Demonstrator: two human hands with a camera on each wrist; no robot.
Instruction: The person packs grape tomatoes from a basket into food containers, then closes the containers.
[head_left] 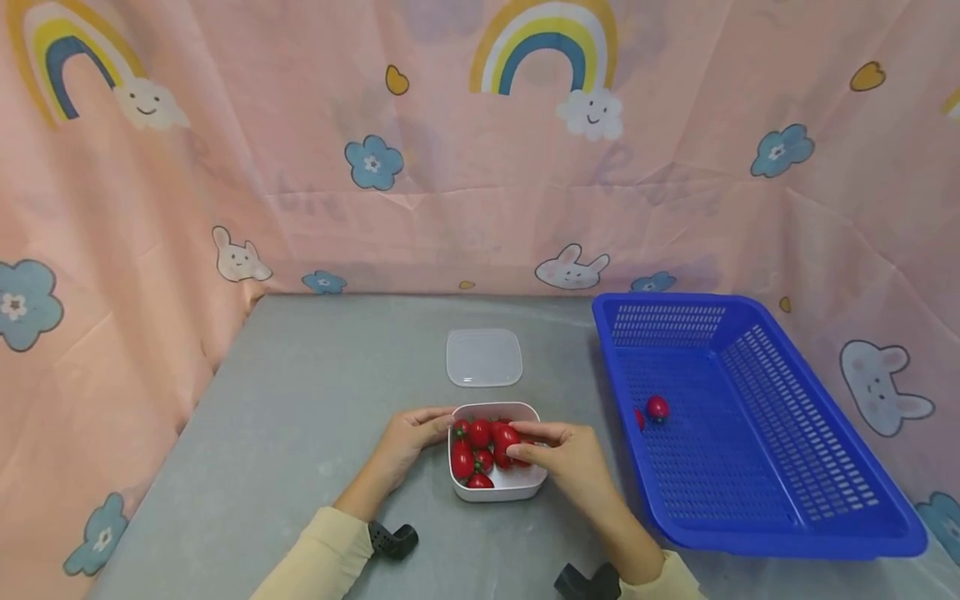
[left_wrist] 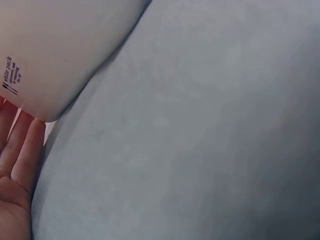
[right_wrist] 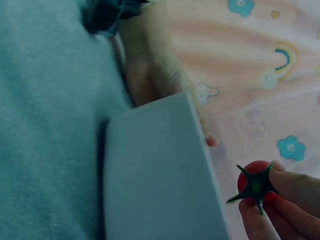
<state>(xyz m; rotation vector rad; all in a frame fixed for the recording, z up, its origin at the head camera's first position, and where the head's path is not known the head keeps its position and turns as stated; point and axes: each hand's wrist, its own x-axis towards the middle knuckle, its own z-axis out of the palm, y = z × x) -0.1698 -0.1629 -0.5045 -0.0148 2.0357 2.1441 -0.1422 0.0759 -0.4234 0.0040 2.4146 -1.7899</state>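
Observation:
My right hand (head_left: pixel 573 458) pinches a red cherry tomato (head_left: pixel 506 444) between thumb and fingers, over a white plastic container (head_left: pixel 497 495). In the right wrist view the held cherry tomato (right_wrist: pixel 256 186) shows its green star-shaped stem above the container's rim. Several more cherry tomatoes (head_left: pixel 462 460) lie in the container, mostly on its left side. My left hand (head_left: pixel 408 437) rests against the container's left side, fingertips right at the rim. In the left wrist view its straight fingers (left_wrist: pixel 25 150) lie along the container's printed outer wall.
A translucent lid (head_left: pixel 484 357) lies flat behind the container. To the right stands a large blue basket (head_left: pixel 750 400) with a cherry tomato (head_left: pixel 657 407) inside and another partly hidden by its left wall. A pink patterned curtain (head_left: pixel 465 208) hangs along the back of the grey table (head_left: pixel 315 392).

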